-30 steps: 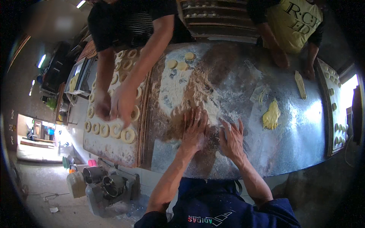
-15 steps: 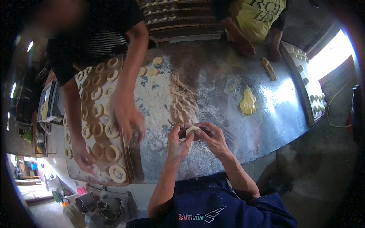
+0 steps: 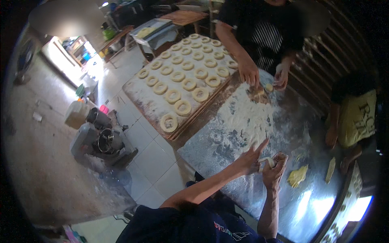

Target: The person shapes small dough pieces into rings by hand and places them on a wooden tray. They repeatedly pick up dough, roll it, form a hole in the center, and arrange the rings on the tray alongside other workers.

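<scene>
Above the floury table point(image 3: 243, 192), your left forearm point(image 3: 206, 184) is slanting in from the lower left, its hand point(image 3: 248, 160) pointing a long index finger away from you, while your right hand point(image 3: 275, 172) is standing nearly upright. Its fingers are holding one white dough loop point(image 3: 268, 159) between your hands; blur is hiding whether your left fingers are gripping it. Roughly thirty dough rings point(image 3: 176, 106) are lying on the left board point(image 3: 141, 94); two yellow lumps point(image 3: 298, 176) are resting on your right.

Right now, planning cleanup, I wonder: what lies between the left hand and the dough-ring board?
The head view shows flour-dusted tabletop between the left hand and that board.
</scene>
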A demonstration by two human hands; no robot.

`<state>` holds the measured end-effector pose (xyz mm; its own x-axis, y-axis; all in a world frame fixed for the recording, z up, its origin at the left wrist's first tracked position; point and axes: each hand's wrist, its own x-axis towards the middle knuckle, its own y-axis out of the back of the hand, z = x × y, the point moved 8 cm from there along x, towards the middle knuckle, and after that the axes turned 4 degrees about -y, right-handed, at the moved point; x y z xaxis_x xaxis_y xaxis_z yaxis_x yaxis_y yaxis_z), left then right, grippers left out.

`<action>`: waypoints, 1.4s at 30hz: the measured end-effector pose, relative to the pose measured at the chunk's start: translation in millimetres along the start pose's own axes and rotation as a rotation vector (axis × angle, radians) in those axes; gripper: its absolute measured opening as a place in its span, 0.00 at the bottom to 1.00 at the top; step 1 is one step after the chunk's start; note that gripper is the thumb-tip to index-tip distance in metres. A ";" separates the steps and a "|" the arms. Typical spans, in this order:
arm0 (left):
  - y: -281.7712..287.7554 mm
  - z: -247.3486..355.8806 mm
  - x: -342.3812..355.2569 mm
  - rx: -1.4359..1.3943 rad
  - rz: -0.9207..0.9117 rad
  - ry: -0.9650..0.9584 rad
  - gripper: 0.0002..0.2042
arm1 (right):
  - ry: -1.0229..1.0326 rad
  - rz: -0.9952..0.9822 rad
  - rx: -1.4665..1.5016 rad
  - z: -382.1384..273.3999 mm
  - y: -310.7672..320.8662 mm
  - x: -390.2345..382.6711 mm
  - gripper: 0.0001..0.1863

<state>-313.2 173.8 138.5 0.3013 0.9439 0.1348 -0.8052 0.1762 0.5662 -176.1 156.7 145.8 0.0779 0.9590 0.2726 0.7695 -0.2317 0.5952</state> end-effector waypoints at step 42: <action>259.4 -87.5 -181.7 0.129 1.087 -0.211 0.19 | -0.105 -0.856 0.987 -241.5 -268.4 -46.2 0.14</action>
<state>-621.5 72.4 189.7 -0.4414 0.5101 0.7383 -0.6381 -0.7569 0.1415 -539.4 135.1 156.0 -0.6496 0.7602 0.0001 0.7334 0.6267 -0.2633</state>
